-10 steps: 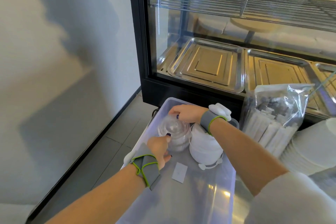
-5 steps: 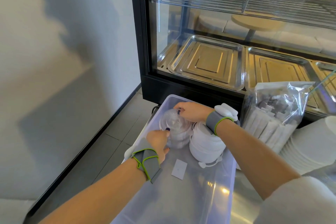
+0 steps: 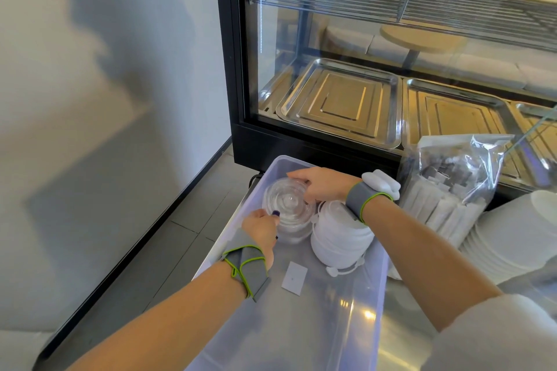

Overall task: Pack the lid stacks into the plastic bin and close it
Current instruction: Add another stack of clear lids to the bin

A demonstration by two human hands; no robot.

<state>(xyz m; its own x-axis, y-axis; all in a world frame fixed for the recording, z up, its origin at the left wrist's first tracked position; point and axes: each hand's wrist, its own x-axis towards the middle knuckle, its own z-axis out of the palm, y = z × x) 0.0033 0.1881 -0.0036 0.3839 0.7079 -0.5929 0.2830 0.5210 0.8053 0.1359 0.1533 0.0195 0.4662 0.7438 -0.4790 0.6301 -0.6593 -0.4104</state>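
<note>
A translucent plastic bin (image 3: 331,325) stands in front of me with no lid on it. In its far left corner lies a stack of clear domed lids (image 3: 287,211). My right hand (image 3: 319,184) grips the far side of that stack and my left hand (image 3: 262,229) holds its near side. Right beside the clear stack, a stack of white lids (image 3: 340,241) lies in the bin, partly under my right wrist. A small white card (image 3: 294,278) lies flat on the bin's floor.
A clear bag of wrapped straws (image 3: 446,199) stands to the right of the bin, with white stacked plates or lids (image 3: 512,238) beyond it. A glass display case (image 3: 361,93) with steel trays stands behind. A wall and tiled floor lie to the left.
Both hands have kept hold of the clear lid stack and pushed it slightly deeper into the bin's far left corner. The white stack has not moved.
</note>
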